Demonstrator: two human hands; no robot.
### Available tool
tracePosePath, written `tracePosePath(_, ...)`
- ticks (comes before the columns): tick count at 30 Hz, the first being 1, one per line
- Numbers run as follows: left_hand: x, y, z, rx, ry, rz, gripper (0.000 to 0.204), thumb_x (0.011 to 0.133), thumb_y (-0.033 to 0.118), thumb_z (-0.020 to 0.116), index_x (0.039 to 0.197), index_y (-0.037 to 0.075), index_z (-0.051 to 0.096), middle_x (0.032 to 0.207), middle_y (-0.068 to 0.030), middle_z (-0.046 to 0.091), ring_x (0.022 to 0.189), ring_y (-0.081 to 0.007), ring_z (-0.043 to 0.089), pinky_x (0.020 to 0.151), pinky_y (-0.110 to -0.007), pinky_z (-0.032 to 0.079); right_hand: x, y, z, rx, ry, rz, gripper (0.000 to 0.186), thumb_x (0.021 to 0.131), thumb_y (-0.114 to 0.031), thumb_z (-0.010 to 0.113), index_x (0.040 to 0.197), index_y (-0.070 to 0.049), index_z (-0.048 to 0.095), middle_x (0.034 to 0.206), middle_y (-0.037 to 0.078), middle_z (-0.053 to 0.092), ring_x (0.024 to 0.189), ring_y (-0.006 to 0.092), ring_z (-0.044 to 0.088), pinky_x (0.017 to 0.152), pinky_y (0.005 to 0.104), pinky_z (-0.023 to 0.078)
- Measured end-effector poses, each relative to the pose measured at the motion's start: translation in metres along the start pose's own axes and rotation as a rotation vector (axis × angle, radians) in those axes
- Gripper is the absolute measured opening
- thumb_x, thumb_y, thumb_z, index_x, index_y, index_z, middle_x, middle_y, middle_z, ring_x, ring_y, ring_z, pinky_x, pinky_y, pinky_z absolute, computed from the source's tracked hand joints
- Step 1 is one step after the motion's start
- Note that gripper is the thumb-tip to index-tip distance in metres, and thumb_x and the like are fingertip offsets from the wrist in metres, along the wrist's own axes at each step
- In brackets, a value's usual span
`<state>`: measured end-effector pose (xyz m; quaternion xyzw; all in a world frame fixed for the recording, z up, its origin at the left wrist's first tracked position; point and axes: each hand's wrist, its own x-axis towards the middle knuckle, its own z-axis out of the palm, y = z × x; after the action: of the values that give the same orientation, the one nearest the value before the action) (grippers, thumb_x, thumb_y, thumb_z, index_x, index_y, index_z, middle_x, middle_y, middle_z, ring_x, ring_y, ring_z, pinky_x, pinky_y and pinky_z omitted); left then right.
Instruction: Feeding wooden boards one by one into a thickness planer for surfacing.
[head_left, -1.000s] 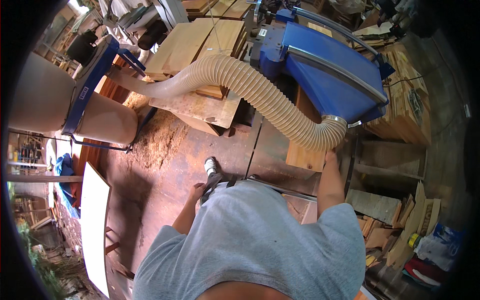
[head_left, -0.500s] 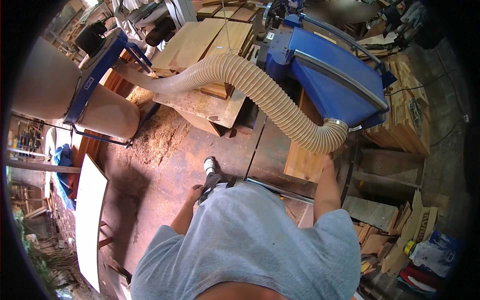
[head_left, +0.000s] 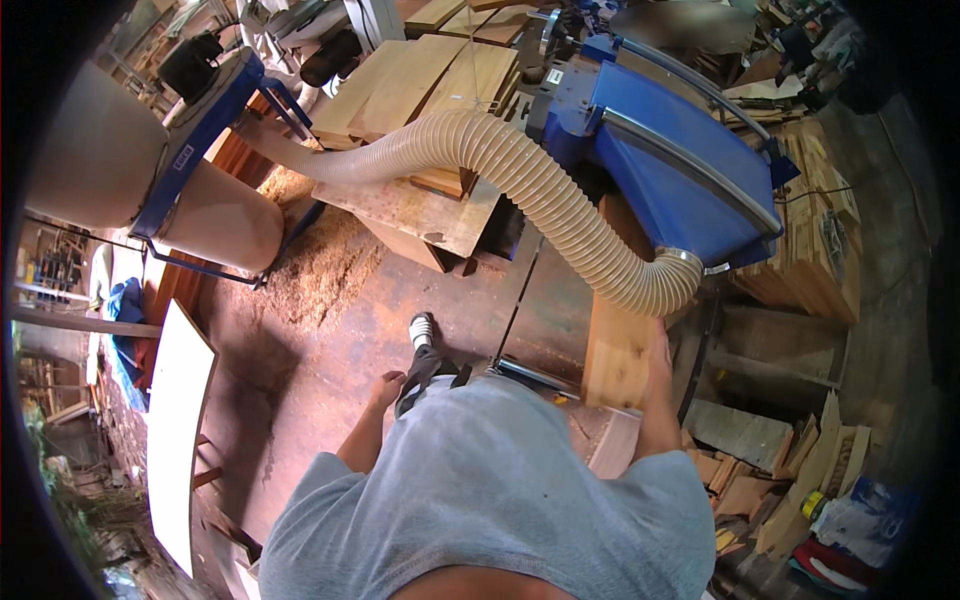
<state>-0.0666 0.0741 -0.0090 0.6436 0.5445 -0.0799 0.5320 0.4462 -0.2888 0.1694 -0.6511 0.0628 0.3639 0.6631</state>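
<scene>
- Wooden board point(head_left: 612, 365) is seen ahead of the person and to the right, its near end left bare and its farther part crossed by a pale ribbed hose point(head_left: 540, 190).
- The right hand point(head_left: 659, 362) is held edge-on along the board's right edge; its fingers are stretched out nearly straight, just below the hose's bend, and nothing is seen clasped in them. Whether the edge is firmly pressed cannot be told.
- The left hand point(head_left: 387, 388) is held low beside the dark-trousered leg, well apart from the board; its fingers are seen too small for their opening, or any hold, to be told.
- The hose is joined by a metal clamp to a blue machine hood point(head_left: 690, 160) and is led leftward to a dust collector point(head_left: 220, 220) with a blue frame.
- Planks point(head_left: 400, 90) are stacked beyond the hose, and more boards point(head_left: 800, 235) are piled right of the hood.
- Wood shavings point(head_left: 325, 265) are heaped on the floor point(head_left: 365, 320) beside the collector.
</scene>
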Motion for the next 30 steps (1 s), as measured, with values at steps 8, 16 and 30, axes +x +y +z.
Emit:
tracePosePath(8,-0.012,-0.005,-0.013,0.134,-0.027,-0.127,0.041,0.086,0.038,0.053,0.111,0.011,0.069,0.115,-0.017,0.066,0.11,-0.0307,0.061,0.095,-0.038,0.046,-0.068,0.009,-0.009,0.048,-0.298,0.277,0.058,0.102,-0.043,0.036,0.141,-0.001,0.038,0.142,0.008,0.046,0.129,0.0223,0.043,0.109,0.0337,0.03)
tracePosePath(16,0.02,0.019,-0.057,0.068,-0.024,-0.065,0.043,0.085,0.035,0.055,0.118,0.009,0.066,0.117,-0.0173,0.065,0.111,-0.0307,0.061,0.097,-0.037,0.045,-0.027,-0.013,0.139,-0.235,-0.602,0.455,0.055,0.102,-0.04,0.038,0.141,-0.001,0.04,0.142,0.008,0.046,0.128,0.0201,0.044,0.108,0.0336,0.031)
tracePosePath(30,0.062,0.134,-0.248,-1.252,-0.468,0.205,0.059,0.09,0.054,0.052,0.128,0.009,0.053,0.128,-0.0089,0.057,0.118,-0.0262,0.052,0.104,-0.041,0.039,0.05,-0.037,0.677,-0.005,-0.877,0.359,0.061,0.092,-0.045,0.058,0.134,-0.001,0.048,0.133,0.01,0.054,0.12,0.0222,0.052,0.103,0.036,0.04)
